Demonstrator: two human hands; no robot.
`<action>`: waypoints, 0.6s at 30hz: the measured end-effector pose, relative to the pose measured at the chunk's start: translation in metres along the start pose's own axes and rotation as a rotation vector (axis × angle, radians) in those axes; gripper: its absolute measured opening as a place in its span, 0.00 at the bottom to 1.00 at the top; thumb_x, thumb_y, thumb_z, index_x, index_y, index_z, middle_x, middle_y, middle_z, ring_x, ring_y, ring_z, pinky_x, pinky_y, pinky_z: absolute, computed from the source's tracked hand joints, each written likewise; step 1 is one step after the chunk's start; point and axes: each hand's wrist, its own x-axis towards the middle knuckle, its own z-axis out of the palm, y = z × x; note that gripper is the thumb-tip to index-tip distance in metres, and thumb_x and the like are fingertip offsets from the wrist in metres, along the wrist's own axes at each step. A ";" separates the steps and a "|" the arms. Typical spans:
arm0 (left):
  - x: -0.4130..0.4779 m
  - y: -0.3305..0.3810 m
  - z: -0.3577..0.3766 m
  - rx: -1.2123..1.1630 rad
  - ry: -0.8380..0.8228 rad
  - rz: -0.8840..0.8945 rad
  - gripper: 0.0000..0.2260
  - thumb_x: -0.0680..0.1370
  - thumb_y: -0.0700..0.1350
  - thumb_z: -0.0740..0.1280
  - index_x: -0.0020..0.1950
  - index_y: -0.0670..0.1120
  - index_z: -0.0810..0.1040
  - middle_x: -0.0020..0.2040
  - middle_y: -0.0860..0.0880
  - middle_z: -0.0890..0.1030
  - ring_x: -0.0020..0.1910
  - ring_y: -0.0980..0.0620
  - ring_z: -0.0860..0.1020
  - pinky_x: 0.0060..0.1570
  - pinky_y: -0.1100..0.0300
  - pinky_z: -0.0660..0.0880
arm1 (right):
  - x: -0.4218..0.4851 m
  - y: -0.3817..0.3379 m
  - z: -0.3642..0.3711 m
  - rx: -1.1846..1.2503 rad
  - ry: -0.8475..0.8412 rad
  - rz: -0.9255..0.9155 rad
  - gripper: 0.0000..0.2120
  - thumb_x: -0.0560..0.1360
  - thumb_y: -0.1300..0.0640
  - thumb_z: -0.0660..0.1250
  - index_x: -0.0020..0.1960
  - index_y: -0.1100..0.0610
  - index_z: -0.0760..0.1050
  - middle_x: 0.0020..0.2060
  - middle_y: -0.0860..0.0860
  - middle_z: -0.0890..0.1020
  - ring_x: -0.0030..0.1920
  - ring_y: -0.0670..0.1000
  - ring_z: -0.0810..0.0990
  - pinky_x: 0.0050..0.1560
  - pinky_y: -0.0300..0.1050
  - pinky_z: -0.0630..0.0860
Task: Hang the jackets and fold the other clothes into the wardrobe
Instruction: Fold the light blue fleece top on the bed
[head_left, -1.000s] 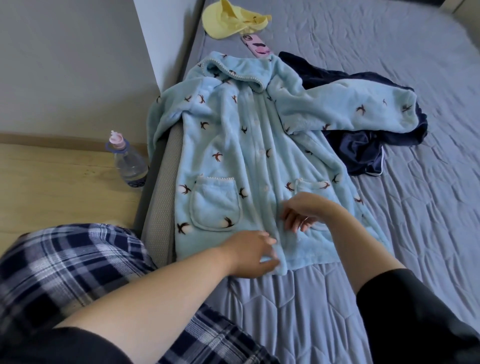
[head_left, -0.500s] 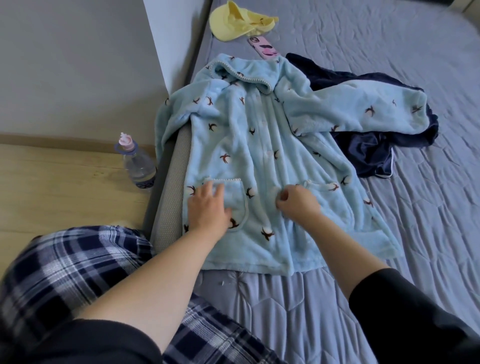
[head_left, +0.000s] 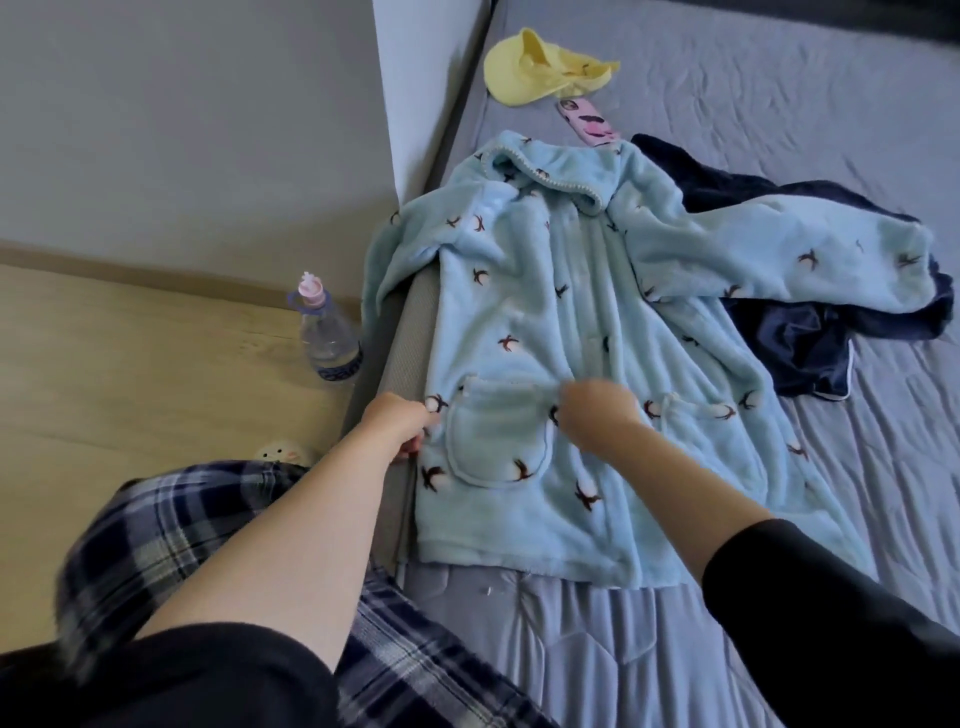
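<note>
A light blue fleece jacket (head_left: 561, 322) with a dark bird print lies spread front-up on the grey bed (head_left: 779, 104), collar away from me. Its left sleeve hangs over the bed's edge and its right sleeve lies across a dark navy garment (head_left: 810, 358). My left hand (head_left: 400, 421) grips the jacket's left side edge beside the pocket, at the bed's edge. My right hand (head_left: 597, 415) is blurred on the jacket's front at the pocket's right side, fingers curled into the fleece.
A yellow cap (head_left: 535, 73) and a pink phone (head_left: 589, 122) lie on the bed beyond the collar. A water bottle (head_left: 324, 332) stands on the wooden floor by the bed frame. A white wall corner rises at the left. My plaid-trousered leg fills the lower left.
My left hand went from the hem, over the pocket, out to the jacket's left edge. My right hand shifted left toward the pocket. The camera moved in closer.
</note>
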 end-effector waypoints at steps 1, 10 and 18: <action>0.004 0.000 -0.004 0.006 -0.027 -0.013 0.11 0.73 0.44 0.69 0.33 0.42 0.73 0.19 0.49 0.73 0.17 0.52 0.70 0.24 0.67 0.66 | 0.009 -0.003 -0.012 0.016 0.052 0.017 0.14 0.77 0.60 0.54 0.58 0.57 0.73 0.55 0.56 0.79 0.52 0.58 0.78 0.42 0.46 0.70; 0.013 0.024 -0.018 0.522 -0.139 0.072 0.10 0.72 0.45 0.62 0.37 0.39 0.76 0.31 0.44 0.80 0.26 0.47 0.77 0.31 0.62 0.74 | 0.057 -0.023 -0.025 0.033 -0.161 -0.063 0.24 0.81 0.56 0.51 0.76 0.57 0.54 0.73 0.56 0.63 0.70 0.58 0.65 0.65 0.54 0.66; 0.051 0.052 -0.031 -0.267 -0.037 0.133 0.15 0.79 0.42 0.57 0.35 0.41 0.75 0.29 0.44 0.76 0.23 0.48 0.75 0.25 0.64 0.72 | 0.119 -0.053 -0.038 0.244 0.274 0.001 0.28 0.82 0.46 0.47 0.78 0.54 0.46 0.78 0.55 0.46 0.77 0.55 0.45 0.75 0.59 0.44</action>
